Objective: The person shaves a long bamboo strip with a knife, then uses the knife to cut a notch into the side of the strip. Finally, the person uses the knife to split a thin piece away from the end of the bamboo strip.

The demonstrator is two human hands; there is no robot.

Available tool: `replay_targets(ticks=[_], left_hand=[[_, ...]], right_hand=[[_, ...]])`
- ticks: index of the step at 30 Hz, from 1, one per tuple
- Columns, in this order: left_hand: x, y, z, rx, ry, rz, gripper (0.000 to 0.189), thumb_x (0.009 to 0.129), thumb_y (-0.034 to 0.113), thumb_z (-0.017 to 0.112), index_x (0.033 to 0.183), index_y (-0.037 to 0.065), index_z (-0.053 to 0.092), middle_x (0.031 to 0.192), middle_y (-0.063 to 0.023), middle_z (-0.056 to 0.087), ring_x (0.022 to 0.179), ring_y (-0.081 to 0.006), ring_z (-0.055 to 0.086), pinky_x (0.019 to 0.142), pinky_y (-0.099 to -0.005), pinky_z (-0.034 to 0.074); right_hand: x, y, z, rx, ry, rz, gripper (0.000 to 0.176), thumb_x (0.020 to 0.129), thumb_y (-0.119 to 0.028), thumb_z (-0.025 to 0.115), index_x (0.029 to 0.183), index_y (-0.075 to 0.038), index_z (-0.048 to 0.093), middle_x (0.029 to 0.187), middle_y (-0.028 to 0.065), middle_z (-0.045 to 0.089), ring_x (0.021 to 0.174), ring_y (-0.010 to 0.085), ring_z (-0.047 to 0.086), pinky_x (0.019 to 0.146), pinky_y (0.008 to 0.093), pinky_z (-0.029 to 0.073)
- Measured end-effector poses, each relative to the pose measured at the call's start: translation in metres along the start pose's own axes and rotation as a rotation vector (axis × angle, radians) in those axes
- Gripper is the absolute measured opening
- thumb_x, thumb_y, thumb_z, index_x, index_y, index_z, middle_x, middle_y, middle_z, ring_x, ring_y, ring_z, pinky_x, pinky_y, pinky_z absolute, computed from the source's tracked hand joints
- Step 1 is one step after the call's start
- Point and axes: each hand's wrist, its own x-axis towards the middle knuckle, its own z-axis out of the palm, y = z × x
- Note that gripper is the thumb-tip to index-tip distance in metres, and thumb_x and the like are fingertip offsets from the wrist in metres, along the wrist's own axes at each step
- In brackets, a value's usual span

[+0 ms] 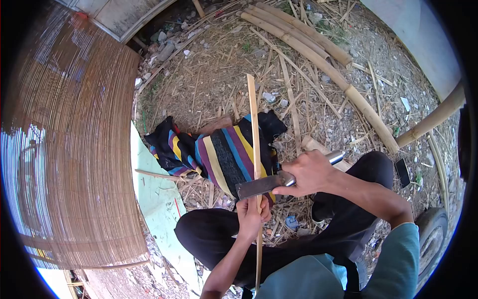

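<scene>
My right hand point(309, 172) is wrapped round the shiny metal handle of a broad-bladed knife point(258, 186). Its dark blade points left and lies across a long, narrow bamboo strip point(254, 124). Just below the blade, my left hand point(250, 218) grips that strip, which stands lengthwise in front of me and runs down past my lap. Whether the edge has cut into the bamboo cannot be made out. Behind the strip, a striped cloth point(219, 154) in black, yellow, purple and blue is draped over something low on the ground.
A slatted bamboo blind point(74, 149) stands on the left beside a pale green board point(162, 204). Bamboo poles point(318, 62) lie at the upper right, with split pieces and shavings around. A phone-like black slab point(403, 172) and a tyre point(432, 239) are to my right.
</scene>
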Motion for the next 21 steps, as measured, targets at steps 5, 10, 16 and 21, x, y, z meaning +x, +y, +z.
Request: replay_targets(ticks=[5,10,16,21], left_hand=[[0.000,-0.013,0.000,0.219,0.130,0.152,0.037,0.099,0.026,0.039,0.077,-0.001,0.051,0.053,0.0005,0.041,0.043,-0.0040,0.037,0.038,-0.0216,0.030],[-0.003,-0.016,0.007,0.270,0.158,0.201,0.033,0.098,0.021,0.040,0.110,-0.004,0.057,0.060,0.0021,0.044,0.045,-0.0015,0.039,0.039,-0.0193,0.034],[0.004,-0.018,0.001,0.300,0.186,0.210,0.034,0.098,0.021,0.041,0.077,-0.002,0.055,0.052,0.0031,0.041,0.043,-0.0016,0.038,0.038,-0.0194,0.031],[0.014,-0.007,0.006,0.394,0.233,0.304,0.040,0.099,0.028,0.038,0.068,0.003,0.044,0.049,0.0023,0.034,0.039,-0.0035,0.032,0.037,-0.0217,0.028]], right_hand=[[0.010,0.004,-0.005,0.007,-0.016,0.114,0.066,0.075,-0.070,0.050,0.062,-0.006,0.063,0.046,0.0151,0.054,0.046,0.0317,0.060,0.044,0.0378,0.049],[0.026,0.023,-0.016,-0.062,0.059,0.237,0.064,0.078,-0.067,0.048,0.065,-0.007,0.065,0.052,0.0157,0.057,0.051,0.0311,0.062,0.047,0.0377,0.050],[0.005,-0.001,0.005,0.012,-0.030,-0.006,0.063,0.074,-0.069,0.053,0.063,-0.008,0.063,0.046,0.0126,0.054,0.045,0.0302,0.059,0.043,0.0376,0.048],[0.017,-0.003,0.003,0.051,-0.091,0.083,0.068,0.074,-0.073,0.048,0.071,-0.009,0.069,0.050,0.0146,0.057,0.048,0.0301,0.062,0.045,0.0376,0.050]])
